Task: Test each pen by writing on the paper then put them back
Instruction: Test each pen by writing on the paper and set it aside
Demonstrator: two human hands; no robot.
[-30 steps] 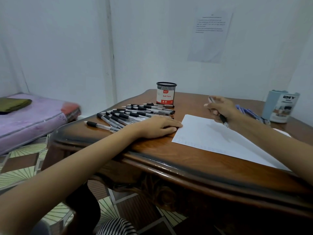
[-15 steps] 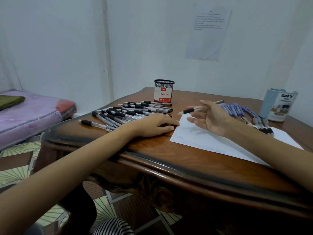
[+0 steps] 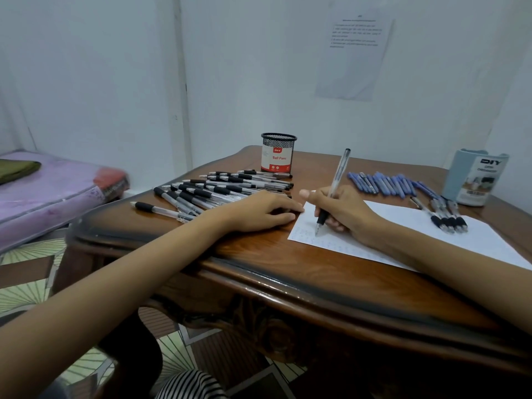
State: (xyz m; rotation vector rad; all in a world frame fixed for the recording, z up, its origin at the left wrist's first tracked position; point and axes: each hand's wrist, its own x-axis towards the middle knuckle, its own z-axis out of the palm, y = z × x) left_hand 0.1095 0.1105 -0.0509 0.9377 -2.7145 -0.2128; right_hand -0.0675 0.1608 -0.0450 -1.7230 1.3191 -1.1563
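The grip of the right hand (image 3: 342, 214) is closed around a clear pen (image 3: 337, 177), pinched low on its black sleeve between thumb and curled fingers, with the barrel tilted up and away. The tip is set down at the near left corner of the paper (image 3: 408, 223), so a test stroke is judged to be in progress. Faint marks can be made out along the sheet's near edge, though they are too pale to be read from here. The left hand (image 3: 259, 210) is laid palm down on the counter (image 3: 288, 272), its fingers relaxed and holding nothing, fingertips just at the paper's left edge as if to steady it. Behind that hand a large heap of black-sleeved pens (image 3: 218, 188) is spread out, reaching back to a mesh cup (image 3: 278, 154) labelled for ball pens. Across the sheet, four similar pens (image 3: 444, 216) are lined up on its far right part, and a row of blue pens (image 3: 383, 184) is laid out beside a pale blue organiser (image 3: 475, 180). No pen is seen standing out of either holder, so the putting-back is judged not yet done. With one pen in hand and so many lying loose, most of the job appears to be left, though which pens have been tested cannot be told.
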